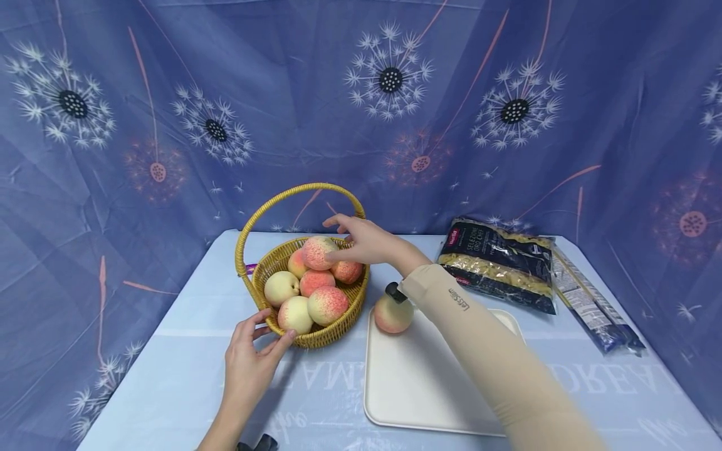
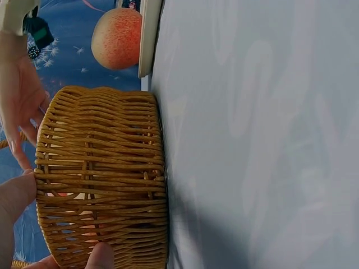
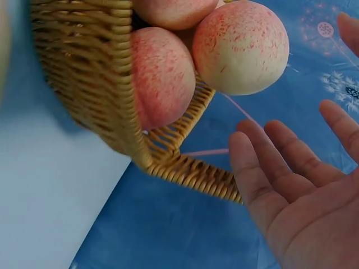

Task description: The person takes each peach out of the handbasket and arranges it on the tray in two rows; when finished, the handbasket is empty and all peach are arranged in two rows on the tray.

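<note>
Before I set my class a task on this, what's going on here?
A person is handling a yellow woven basket heaped with round pink-and-cream peaches. Their left hand holds its near left side, while their right hand is open beside the topmost peach, holding nothing. Another pink-and-cream peach sits at the far left corner of an off-white rectangular tray. Beyond the tray lies a black plastic bag of pasta. Whether peaches are going in or out, I can't tell.
</note>
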Action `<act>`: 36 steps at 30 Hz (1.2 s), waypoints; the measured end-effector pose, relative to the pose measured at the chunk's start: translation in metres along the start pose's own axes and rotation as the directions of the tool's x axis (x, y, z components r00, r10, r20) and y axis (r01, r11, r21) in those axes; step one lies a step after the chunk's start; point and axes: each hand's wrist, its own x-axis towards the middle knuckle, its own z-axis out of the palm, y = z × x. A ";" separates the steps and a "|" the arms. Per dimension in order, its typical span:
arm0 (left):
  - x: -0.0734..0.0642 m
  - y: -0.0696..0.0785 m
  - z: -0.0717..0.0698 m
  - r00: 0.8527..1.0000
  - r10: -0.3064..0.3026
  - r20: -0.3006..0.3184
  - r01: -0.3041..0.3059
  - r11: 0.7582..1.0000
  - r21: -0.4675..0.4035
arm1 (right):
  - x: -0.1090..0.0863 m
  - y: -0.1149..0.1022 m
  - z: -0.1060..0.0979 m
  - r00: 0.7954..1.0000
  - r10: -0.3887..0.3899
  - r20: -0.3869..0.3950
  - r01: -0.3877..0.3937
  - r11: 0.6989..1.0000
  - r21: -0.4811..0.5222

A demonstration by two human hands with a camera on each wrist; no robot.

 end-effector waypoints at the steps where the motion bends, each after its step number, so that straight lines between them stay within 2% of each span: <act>1: 0.000 0.000 0.000 1.000 0.000 0.002 0.000 1.000 -0.002 | 0.003 -0.001 0.001 1.000 0.005 0.004 -0.005 1.000 -0.004; 9: 0.001 0.001 0.001 1.000 0.001 -0.001 -0.001 1.000 0.000 | 0.025 0.000 0.007 0.999 0.042 -0.005 -0.042 0.999 -0.034; 18: 0.002 0.001 0.001 1.000 0.004 -0.010 -0.004 1.000 0.008 | 0.035 0.011 0.017 0.993 0.113 -0.018 -0.113 0.993 -0.016; 27: 0.002 -0.001 0.001 1.000 0.005 -0.009 -0.005 1.000 0.008 | 0.041 0.014 0.025 0.996 0.089 0.014 -0.089 0.996 0.028; 36: 0.001 0.000 0.000 1.000 0.001 -0.004 -0.001 1.000 0.011 | 0.040 0.010 0.031 0.994 0.101 0.032 -0.102 0.993 0.058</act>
